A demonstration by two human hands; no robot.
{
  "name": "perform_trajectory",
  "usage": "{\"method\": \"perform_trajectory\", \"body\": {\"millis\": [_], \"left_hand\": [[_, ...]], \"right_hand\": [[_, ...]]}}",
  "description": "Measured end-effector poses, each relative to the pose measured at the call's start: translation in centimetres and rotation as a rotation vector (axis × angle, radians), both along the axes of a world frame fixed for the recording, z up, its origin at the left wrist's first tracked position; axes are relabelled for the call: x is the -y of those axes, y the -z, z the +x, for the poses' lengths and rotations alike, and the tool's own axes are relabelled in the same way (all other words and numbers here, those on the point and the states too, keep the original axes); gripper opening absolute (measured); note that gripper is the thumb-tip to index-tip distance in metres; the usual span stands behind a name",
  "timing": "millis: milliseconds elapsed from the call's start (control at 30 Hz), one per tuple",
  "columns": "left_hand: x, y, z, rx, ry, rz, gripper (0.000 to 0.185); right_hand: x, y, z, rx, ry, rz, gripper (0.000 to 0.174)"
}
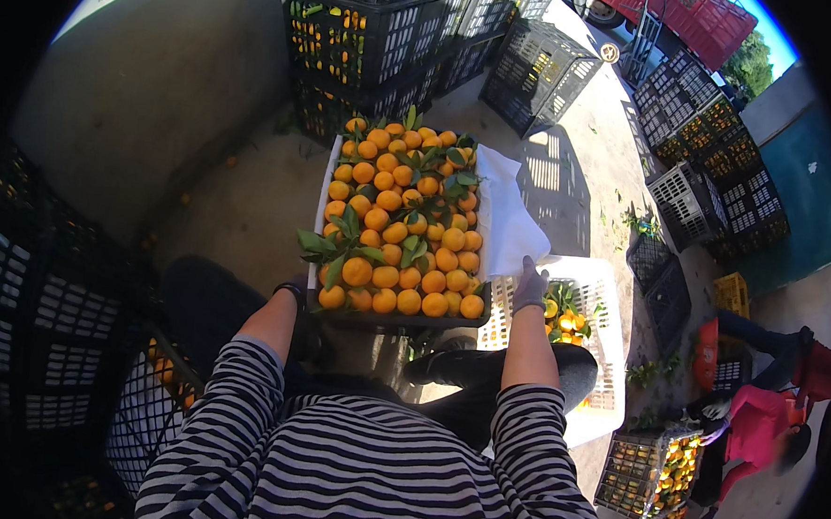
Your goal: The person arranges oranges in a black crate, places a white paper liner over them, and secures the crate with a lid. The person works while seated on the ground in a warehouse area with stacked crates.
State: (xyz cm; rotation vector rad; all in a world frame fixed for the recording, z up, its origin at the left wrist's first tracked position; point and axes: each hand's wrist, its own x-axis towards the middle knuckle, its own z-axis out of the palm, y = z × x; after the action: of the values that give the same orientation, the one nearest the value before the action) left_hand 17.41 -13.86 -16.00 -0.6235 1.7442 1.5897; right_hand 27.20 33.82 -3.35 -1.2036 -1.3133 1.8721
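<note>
A crate of small oranges (388,200) with green leaves stands in front of me, its sides lined with white paper. My right hand (531,285), in a thin pale glove, holds the loose edge of the white paper sheet (508,215) hanging out over the crate's right side. At the crate's near left corner is my left hand (292,295), in a dark glove or shadow; its fingers are hidden behind the corner. Under my right forearm, a white plastic basket (613,326) holds some leafy oranges (566,317).
Stacked black crates (328,43) of fruit rise beyond, with more at the left (66,340) and far right (735,149). A lattice crate (146,414) is by my left side. A co-worker in pink (756,425) bends over a fruit crate (633,475) at the lower right.
</note>
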Motion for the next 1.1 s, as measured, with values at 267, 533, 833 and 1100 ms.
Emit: {"method": "perform_trajectory", "body": {"millis": [267,533,833,1100], "left_hand": [[2.2,-0.6,-2.7,-0.291,0.005,-0.172,0.046],[2.3,-16.6,-2.0,-0.935,-0.736,0.101,0.044],[-3.4,-24.6,4.3,-1.191,-0.287,0.121,0.053],[-4.2,-25.7,4.9,-1.193,-0.239,0.115,0.055]], "right_hand": [[0.9,-4.8,-1.3,-0.469,-0.143,0.060,0.062],[5.8,-12.0,-1.2,-0.035,0.036,1.586,0.042],[11.4,-6.7,-3.9,0.280,-0.835,1.309,0.029],[10.9,-7.1,-5.2,0.509,-1.012,1.320,0.028]]}}
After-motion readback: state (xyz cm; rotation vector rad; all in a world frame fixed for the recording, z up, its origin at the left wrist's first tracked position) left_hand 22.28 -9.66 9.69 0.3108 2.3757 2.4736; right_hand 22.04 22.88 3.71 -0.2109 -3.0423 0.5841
